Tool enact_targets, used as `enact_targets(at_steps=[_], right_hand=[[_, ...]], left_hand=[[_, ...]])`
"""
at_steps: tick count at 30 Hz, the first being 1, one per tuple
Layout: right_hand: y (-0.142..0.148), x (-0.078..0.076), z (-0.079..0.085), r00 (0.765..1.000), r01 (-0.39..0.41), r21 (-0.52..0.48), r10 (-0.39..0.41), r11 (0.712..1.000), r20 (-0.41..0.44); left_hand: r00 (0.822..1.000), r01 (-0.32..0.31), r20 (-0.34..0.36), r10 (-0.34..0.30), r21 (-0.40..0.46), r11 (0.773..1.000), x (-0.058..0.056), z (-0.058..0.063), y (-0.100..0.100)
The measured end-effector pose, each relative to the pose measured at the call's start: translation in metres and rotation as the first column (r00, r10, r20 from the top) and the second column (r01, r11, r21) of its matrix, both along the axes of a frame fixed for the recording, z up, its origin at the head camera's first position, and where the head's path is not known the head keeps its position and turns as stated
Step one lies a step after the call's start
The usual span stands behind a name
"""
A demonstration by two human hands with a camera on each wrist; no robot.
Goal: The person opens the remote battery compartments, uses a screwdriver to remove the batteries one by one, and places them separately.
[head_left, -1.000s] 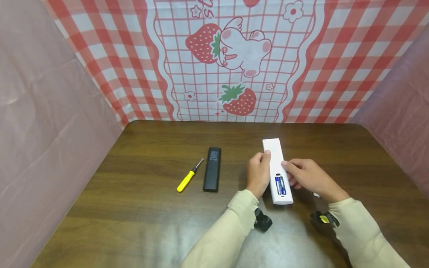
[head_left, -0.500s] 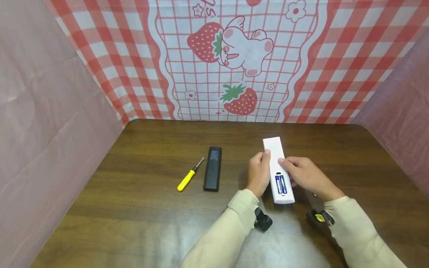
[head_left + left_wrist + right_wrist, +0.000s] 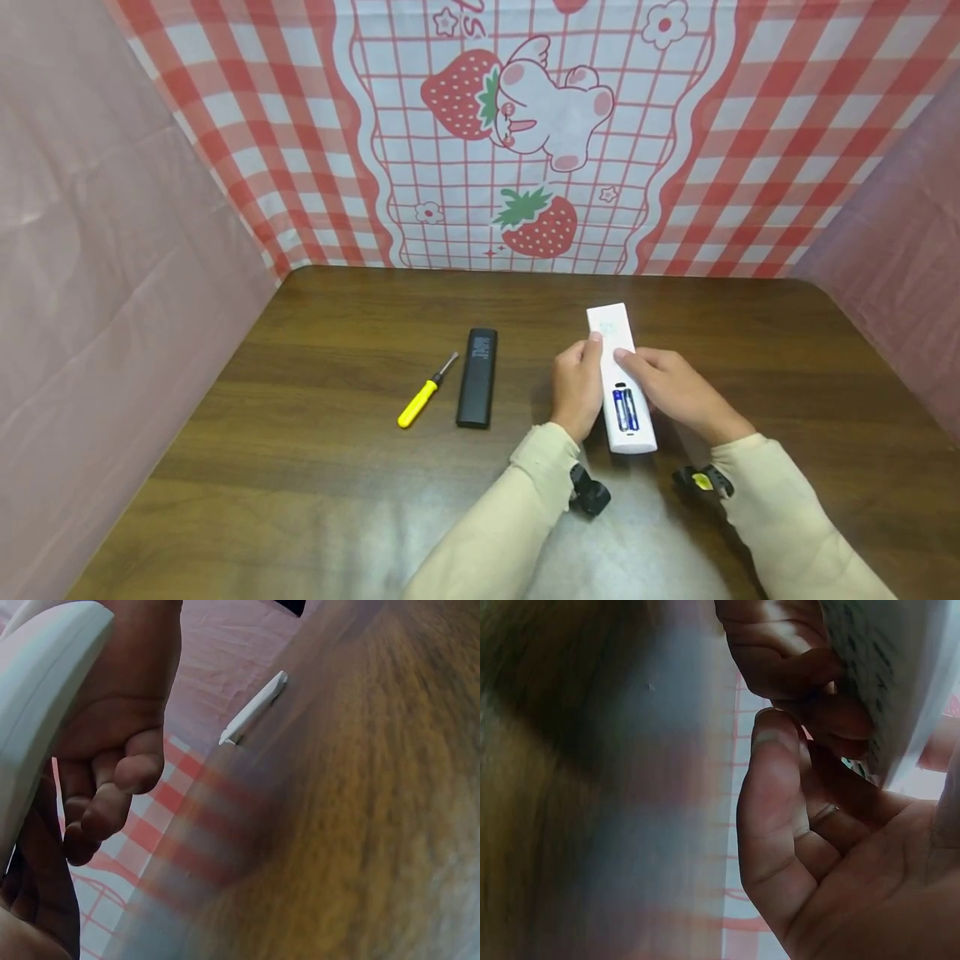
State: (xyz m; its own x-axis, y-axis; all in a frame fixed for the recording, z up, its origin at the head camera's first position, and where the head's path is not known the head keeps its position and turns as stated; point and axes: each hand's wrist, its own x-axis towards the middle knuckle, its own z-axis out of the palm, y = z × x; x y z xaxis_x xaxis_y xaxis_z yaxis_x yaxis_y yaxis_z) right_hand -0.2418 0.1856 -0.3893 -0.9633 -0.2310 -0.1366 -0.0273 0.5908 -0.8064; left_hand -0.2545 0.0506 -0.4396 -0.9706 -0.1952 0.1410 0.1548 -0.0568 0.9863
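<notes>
While both hands (image 3: 577,387) hold the remote (image 3: 612,375) (white) — two batteries (image 3: 626,410) show.

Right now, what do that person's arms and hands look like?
The left sleeve and right sleeve are long and cream. A black gadget is on the left wrist; the right gadget, also black, has a yellow patch. Left hand and right hand wear no gloves.

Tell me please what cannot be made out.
- Head view: print on the black remote, too small.
- Head view: most fingers of the right hand, hidden by the white remote.
- Left wrist view: part of the white remote, cut by the left edge.
- Right wrist view: markings on the white remote, blurred.
</notes>
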Motion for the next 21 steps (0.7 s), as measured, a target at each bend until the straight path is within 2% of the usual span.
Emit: enact_targets(at_steps=[7, 11, 18, 21], right_hand=[[-0.005, -0.001, -0.003, 1.0, -0.01, -0.037, 0.01, 0.999, 0.003], [-0.006, -0.002, -0.007, 0.999, -0.002, -0.06, 0.004, 0.998, 0.033], [-0.007, -0.002, -0.01, 0.995, 0.049, -0.143, -0.035, 0.989, 0.098], [-0.006, -0.002, -0.011, 0.995, 0.055, -0.155, -0.041, 0.986, 0.092]], left_hand=[[1.0, 0.0, -0.008, 0.0, 0.033, 0.999, 0.0, -0.001, -0.002], [1.0, 0.006, 0.007, -0.006, 0.043, 0.999, 0.0, -0.004, -0.002], [0.999, 0.037, -0.016, -0.036, 0.061, 0.997, 0.002, -0.003, -0.002], [0.998, 0.055, -0.029, -0.053, 0.052, 0.997, 0.002, -0.001, -0.002]])
